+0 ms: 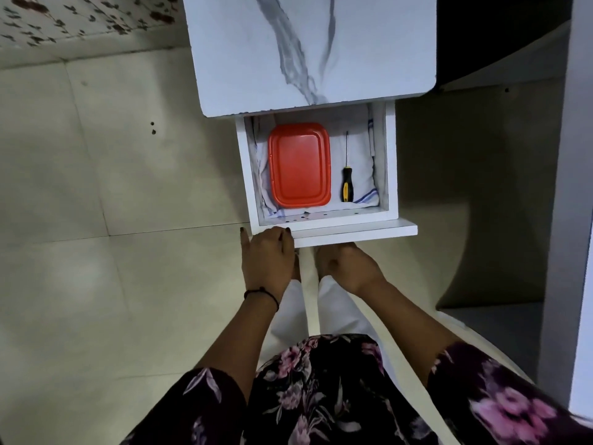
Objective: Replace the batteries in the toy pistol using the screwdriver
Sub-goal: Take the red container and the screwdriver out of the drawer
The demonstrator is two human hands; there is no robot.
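Note:
A white drawer (353, 232) stands pulled out from under a marble-patterned table top (314, 49). Inside, on a white cloth (359, 149), lie a black and yellow screwdriver (347, 184) at the right and a closed red plastic box (300, 165) at the left. My left hand (268, 255) grips the drawer's front edge at its left end, fingers curled over the top. My right hand (346, 264) sits under the front panel, its fingers hidden beneath it. No toy pistol or batteries are in view.
Pale floor tiles (96, 187) spread to the left of the table. A white wall or furniture panel (571, 187) rises at the right, with a dark gap behind the table. My legs and floral dress fill the bottom of the view.

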